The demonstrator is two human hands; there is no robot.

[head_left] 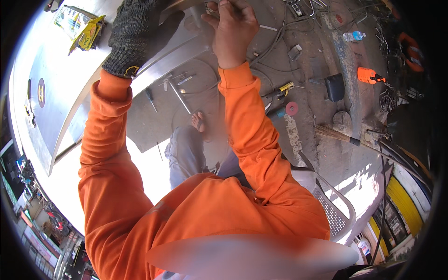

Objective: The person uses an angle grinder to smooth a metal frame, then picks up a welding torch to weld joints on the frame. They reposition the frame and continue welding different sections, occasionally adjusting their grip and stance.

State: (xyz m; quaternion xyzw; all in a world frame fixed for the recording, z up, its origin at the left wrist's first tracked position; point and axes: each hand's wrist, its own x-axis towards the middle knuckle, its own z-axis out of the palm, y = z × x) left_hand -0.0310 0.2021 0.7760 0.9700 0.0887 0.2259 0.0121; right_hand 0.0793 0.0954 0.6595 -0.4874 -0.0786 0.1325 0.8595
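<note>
My left hand (133,35) wears a dark grey knitted glove and reaches over a shiny sheet-metal panel (175,55). Its thumb shows blurred and dark, while the upper edge of the view cuts off the fingers, so its grip cannot be made out. My bare right hand (234,29) is to the right of it, beyond the panel's edge, with the fingers curled together. What they pinch is too small and blurred to name. Between the two hands, a smeared brownish strip (183,4) shows at the upper edge.
Yellow packets (85,35) lie on the bright metal surface at left. Cables, a screwdriver (150,99), an angle grinder with a pink disc (291,108), an orange bottle (370,75), a water bottle (353,36) and a broom (333,134) are on the floor. A perforated chair (332,210) is behind my right arm.
</note>
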